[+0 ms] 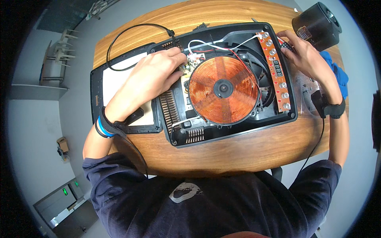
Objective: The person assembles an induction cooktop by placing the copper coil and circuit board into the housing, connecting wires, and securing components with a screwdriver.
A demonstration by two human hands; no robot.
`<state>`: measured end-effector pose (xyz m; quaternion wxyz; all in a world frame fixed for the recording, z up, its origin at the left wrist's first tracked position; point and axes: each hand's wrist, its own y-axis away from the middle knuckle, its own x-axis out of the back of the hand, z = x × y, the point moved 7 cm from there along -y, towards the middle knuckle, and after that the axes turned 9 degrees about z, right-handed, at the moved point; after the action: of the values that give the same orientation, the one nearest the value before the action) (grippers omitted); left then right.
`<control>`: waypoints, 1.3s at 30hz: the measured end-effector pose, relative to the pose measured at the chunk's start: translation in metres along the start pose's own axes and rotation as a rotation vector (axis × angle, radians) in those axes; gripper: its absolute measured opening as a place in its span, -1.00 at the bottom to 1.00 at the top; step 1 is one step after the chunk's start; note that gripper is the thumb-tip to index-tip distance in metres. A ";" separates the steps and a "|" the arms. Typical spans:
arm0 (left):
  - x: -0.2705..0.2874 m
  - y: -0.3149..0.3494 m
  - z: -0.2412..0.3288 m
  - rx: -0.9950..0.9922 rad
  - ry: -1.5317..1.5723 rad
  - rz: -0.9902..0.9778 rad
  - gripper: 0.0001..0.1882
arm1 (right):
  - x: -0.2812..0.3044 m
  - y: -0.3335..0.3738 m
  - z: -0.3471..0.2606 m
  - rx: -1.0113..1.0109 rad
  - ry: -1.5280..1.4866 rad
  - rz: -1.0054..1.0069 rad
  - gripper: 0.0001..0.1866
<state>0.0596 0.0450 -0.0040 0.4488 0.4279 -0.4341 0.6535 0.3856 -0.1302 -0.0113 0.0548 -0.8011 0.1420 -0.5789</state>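
An opened induction cooker (234, 133) lies on the table in front of me, its round copper coil (206, 85) facing up. My left hand (160, 67) rests over the left side of the housing, fingers bent down beside the green circuit board (195, 59); its fingertips, and whatever they pinch, are hidden. Along the right side runs an orange control board (274, 71) with round buttons and a small display. Just past that edge, my right hand (303, 51) is closed around a small black-and-red textured object (286, 47), mostly covered by the fingers.
The cooker's black-framed panel with a white surface (115, 87) lies under my left forearm. A black power cord (119, 37) loops behind it. At the right stand a black cylinder (317, 25), a blue cloth (337, 73) and a clear tray (309, 93) with small parts.
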 end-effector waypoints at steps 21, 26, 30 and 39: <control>0.022 -0.016 -0.082 -0.163 -0.285 0.216 -0.49 | 0.019 0.029 -0.061 0.044 0.023 0.093 -0.54; 0.020 -0.033 -0.103 -0.046 -0.228 0.038 -0.62 | 0.024 0.042 -0.095 -0.056 -0.074 0.023 -0.39; 0.028 -0.031 -0.095 -0.044 -0.214 0.113 -0.60 | 0.017 0.044 -0.093 -0.105 -0.106 -0.053 -0.37; 0.019 -0.042 -0.110 -0.068 -0.199 0.040 -0.76 | 0.004 0.046 -0.093 0.084 -0.089 -0.267 -0.21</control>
<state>0.0764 0.1633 -0.0070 0.4044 0.4665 -0.5070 0.6015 0.2913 -0.1685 0.0105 0.0168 -0.8347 0.0072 -0.5504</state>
